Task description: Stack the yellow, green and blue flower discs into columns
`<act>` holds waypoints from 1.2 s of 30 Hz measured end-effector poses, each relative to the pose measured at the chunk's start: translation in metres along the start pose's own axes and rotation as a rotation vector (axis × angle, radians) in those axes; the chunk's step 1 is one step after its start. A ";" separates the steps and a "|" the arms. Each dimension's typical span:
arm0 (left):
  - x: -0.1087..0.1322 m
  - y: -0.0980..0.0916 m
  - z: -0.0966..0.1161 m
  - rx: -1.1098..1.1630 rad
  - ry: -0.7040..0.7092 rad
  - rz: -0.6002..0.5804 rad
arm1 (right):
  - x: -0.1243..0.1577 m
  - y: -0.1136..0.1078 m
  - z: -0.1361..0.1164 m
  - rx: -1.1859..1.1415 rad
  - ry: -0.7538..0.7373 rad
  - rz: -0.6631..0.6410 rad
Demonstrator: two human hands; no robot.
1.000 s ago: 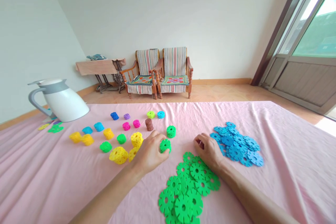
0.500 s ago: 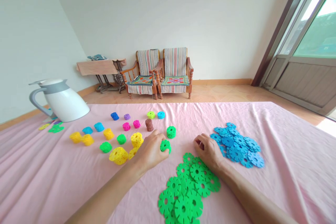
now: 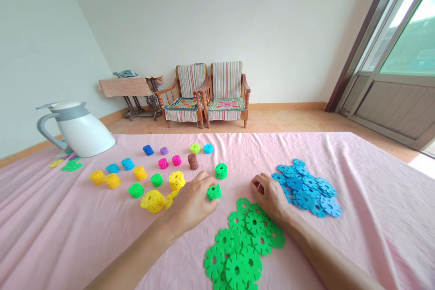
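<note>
My left hand (image 3: 192,201) rests on the pink cloth, its fingers curled round a small stack of green discs (image 3: 214,192). Just behind it stands another green stack (image 3: 221,171). My right hand (image 3: 270,197) lies curled at the far edge of a loose pile of flat green discs (image 3: 243,244), fingertips pinched together; what they hold is hidden. A heap of blue discs (image 3: 309,188) lies right beside that hand.
Several small stacks in yellow (image 3: 153,201), blue, pink, purple and brown (image 3: 193,161) dot the pink cloth (image 3: 68,226) to the left. A white jug (image 3: 79,129) stands at the far left. Two striped wooden chairs (image 3: 207,93) and a small table stand against the back wall.
The green stack under my left hand has tipped from showing its face to standing flatter on the cloth, and the hand has slid slightly nearer. My right hand has barely moved.
</note>
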State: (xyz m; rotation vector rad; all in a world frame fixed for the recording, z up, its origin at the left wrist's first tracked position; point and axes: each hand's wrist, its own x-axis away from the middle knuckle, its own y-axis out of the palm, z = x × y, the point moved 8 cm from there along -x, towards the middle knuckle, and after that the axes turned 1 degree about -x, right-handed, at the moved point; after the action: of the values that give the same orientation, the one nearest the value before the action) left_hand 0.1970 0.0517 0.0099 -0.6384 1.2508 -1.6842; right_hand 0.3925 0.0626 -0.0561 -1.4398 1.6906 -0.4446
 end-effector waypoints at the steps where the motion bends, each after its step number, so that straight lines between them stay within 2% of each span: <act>1: 0.008 0.002 0.003 0.047 0.015 -0.051 | 0.000 0.000 0.000 0.000 0.001 -0.002; 3: 0.026 0.011 0.009 0.140 0.056 -0.210 | 0.001 0.000 0.000 0.002 0.004 -0.003; 5: 0.045 0.019 0.012 0.208 0.058 -0.316 | 0.001 -0.001 0.001 0.005 0.006 -0.003; 8: 0.064 0.029 0.011 0.259 0.041 -0.383 | 0.001 0.000 0.001 0.012 0.006 -0.003; 12: 0.072 0.037 0.011 0.291 0.008 -0.383 | 0.001 0.000 0.002 0.021 0.006 0.000; 23: 0.077 0.048 0.010 0.256 0.000 -0.341 | 0.001 0.002 0.002 0.024 -0.009 -0.010; 36: 0.080 0.051 0.004 0.243 -0.015 -0.295 | 0.001 0.001 0.003 0.023 -0.005 -0.007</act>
State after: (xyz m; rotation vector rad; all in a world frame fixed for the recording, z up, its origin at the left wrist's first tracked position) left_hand 0.1832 -0.0244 -0.0448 -0.7105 0.9543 -2.0322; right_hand 0.3938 0.0624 -0.0592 -1.4295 1.6720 -0.4627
